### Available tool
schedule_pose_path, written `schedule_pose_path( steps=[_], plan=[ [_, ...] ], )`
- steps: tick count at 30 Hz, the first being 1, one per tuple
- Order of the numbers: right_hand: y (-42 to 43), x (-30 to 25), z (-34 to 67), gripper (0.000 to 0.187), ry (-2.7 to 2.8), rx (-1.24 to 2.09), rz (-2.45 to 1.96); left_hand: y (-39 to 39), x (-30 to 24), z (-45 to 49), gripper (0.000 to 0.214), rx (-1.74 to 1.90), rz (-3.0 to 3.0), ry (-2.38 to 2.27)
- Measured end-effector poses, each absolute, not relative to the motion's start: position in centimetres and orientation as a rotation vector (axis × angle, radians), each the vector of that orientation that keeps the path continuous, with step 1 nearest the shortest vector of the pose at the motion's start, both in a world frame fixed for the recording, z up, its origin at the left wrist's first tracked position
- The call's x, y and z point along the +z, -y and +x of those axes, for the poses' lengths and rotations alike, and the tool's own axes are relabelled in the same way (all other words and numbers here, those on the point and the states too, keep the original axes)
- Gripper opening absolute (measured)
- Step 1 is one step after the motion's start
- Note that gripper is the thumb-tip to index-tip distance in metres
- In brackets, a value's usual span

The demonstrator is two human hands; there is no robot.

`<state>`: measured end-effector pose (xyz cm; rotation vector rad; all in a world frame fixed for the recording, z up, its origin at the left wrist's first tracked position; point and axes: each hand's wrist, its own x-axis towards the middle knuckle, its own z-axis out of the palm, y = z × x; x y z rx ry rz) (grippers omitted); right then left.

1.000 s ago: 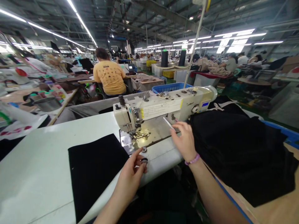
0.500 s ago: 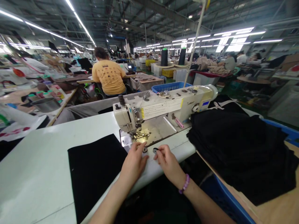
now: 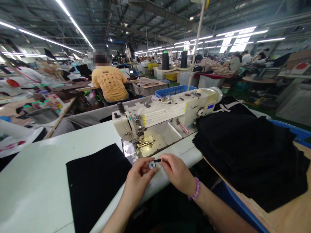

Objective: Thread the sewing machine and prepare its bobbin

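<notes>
My left hand (image 3: pixel 141 171) pinches a small round silver bobbin case (image 3: pixel 152 165) between thumb and fingers. In my right hand (image 3: pixel 175 170), the fingertips grip a bobbin wound with black thread (image 3: pixel 157 160), seen edge-on right at the case. Whether the bobbin sits partly inside the case I cannot tell. Both hands meet over the front edge of the pale table (image 3: pixel 94 136), just before the sewing machine (image 3: pixel 165 113). Left of the hands lies a flat black fabric piece (image 3: pixel 97 184).
A tall stack of black fabric pieces (image 3: pixel 250 155) lies to the right. A white stick (image 3: pixel 175 130) and a pink tool (image 3: pixel 184 128) rest on the machine bed. Behind the machine are a blue basket (image 3: pixel 175 91) and a seated person in a yellow shirt (image 3: pixel 110 82).
My left hand has taken hold of the bobbin case and come nearer to me. The right hand has brought the bobbin leftward, up to the case. The view has shifted slightly.
</notes>
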<state>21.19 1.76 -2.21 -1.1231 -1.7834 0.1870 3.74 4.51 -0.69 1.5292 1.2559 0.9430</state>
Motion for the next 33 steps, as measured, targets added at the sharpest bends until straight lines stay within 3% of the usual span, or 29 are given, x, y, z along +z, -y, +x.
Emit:
schedule_pose_path(
  steps=[12,21,33],
  plan=[
    [-1.6,-1.6,20.7,0.015,1.979,-0.086,-0.931,-2.9,2.5,3.3,0.048,0.822,1.202,-1.137],
    [-1.3,-0.7,21.7,0.018,2.083,-0.085,-0.842,-2.6,3.0,2.3,0.053,0.668,0.961,-0.929],
    [-0.2,0.0,21.1,0.016,1.889,0.302,-1.043,-2.6,2.7,2.7,0.040,0.839,0.831,-0.929]
  ],
)
